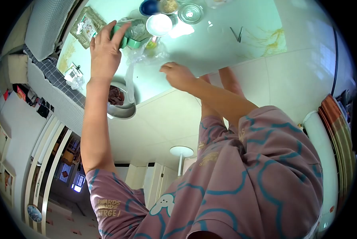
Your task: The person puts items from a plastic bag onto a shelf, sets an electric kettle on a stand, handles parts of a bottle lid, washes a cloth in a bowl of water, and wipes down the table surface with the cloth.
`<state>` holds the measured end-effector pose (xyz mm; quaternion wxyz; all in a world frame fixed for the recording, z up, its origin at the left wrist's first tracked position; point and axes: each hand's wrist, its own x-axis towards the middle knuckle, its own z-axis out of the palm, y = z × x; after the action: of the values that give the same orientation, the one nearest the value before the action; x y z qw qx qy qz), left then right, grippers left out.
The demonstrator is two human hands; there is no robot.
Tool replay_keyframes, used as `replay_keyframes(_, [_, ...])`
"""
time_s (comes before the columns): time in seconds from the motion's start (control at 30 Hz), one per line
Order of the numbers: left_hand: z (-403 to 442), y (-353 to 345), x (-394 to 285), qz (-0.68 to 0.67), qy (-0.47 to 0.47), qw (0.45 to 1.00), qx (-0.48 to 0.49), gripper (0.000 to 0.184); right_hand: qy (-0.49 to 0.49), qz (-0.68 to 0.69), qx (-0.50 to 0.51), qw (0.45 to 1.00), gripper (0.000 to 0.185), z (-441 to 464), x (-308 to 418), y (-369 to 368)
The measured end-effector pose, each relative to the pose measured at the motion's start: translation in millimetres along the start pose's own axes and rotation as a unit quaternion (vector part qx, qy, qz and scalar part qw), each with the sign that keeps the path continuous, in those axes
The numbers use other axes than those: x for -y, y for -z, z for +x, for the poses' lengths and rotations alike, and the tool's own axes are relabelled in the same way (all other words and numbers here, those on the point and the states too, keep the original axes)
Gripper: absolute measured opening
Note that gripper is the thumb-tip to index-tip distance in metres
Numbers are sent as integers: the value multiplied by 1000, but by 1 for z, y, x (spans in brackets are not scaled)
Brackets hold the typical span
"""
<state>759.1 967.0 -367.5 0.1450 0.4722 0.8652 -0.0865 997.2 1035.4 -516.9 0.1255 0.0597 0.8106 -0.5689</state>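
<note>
Two hands. Left hand (pixel 107 49) over green container (pixel 124 41) on desk (pixel 222 42), thumb and fingers parted; cannot tell if gripping. Right hand (pixel 179 75) near desk edge, fingers curled; cannot tell if pinching anything. Near container: one clear bag (pixel 156 55), one white bowl (pixel 159 25), one blue bowl (pixel 148 8), one basket (pixel 78 30).

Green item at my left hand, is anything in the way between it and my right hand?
Yes, a crumpled clear plastic bag lies on the table between the green item and your right hand. Nothing visible stands between the item and your left hand.
</note>
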Motion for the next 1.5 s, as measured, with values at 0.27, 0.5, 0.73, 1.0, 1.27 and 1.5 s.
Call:
replay_keyframes(0.27, [20, 21, -10, -74, 331, 936, 93, 89, -276, -6, -248, 928, 22, -39, -77, 61])
replay_keyframes(0.5, [3, 15, -14, -16, 55, 998, -21, 91, -288, -176, -266, 903, 27, -6, -100, 107])
replay_keyframes(0.73, [13, 12, -5, 23, 1, 999, 41, 74, -345, -232, -137, 899, 21, 20, -115, 114])
replay_keyframes(1.0, [-5, 41, 4, -351, 332, 873, -67, 75, -364, -210, -115, 900, 28, 28, -122, 114])
replay_keyframes(1.27, [-83, 51, -3, -900, 237, 358, -79, 66, -325, -194, -88, 922, 26, -13, -76, 143])
replay_keyframes(1.5, [-135, 95, -78, -970, 164, 162, -78, 67, -225, 16, -125, 966, 19, -75, 21, 184])
